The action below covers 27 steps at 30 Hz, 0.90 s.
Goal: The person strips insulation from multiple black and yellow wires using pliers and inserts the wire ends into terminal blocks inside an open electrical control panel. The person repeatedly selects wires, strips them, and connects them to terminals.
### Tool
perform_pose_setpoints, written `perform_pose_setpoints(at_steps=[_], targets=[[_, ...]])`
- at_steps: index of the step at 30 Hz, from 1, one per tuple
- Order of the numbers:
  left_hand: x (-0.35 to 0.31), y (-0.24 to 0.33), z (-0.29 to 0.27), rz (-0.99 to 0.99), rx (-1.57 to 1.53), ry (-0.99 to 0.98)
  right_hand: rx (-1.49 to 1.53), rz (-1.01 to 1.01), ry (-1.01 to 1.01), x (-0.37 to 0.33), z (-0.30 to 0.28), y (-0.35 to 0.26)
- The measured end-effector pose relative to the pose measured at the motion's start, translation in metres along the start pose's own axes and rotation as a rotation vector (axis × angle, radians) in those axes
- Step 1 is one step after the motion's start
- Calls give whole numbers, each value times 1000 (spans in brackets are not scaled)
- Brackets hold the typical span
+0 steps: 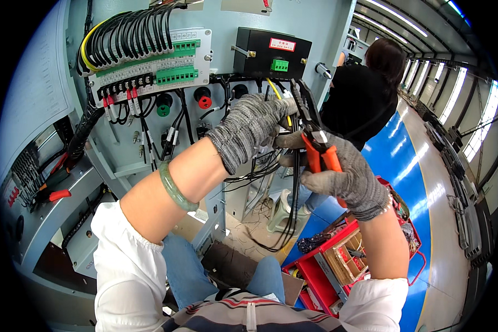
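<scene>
My left hand, in a grey knitted glove with bare fingertips, is closed round black wires that hang below the black box. A yellow wire runs down beside its fingertips. My right hand, also gloved, grips pliers with red handles. Their dark jaws point up, close to the left fingertips and the wires; whether they touch a wire I cannot tell. Just above both hands the black box with a green connector is fixed to the grey cabinet panel.
A terminal board with many black wires sits at upper left, above green and red round sockets. Another red-handled tool lies on the left ledge. At lower right stands a red tool cart. A person in black is beyond the cabinet.
</scene>
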<state>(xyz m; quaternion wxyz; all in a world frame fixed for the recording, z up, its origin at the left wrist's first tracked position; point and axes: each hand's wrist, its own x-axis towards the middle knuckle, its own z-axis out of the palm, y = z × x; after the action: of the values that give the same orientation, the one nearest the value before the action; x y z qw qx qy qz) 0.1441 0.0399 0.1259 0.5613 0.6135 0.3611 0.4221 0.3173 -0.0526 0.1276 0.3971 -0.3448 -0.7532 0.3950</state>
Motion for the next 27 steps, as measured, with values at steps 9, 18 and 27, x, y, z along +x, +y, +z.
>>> perform_pose_setpoints(at_steps=[9, 18, 27], targets=[[12, -16, -22, -15, -55, -163, 73, 7, -17, 19, 16, 8], [-10, -4, -11, 30, -148, -147, -64, -29, 37, 8, -12, -9], [-10, 0, -4, -57, -269, -140, 406, -56, 87, 55, -41, 21]])
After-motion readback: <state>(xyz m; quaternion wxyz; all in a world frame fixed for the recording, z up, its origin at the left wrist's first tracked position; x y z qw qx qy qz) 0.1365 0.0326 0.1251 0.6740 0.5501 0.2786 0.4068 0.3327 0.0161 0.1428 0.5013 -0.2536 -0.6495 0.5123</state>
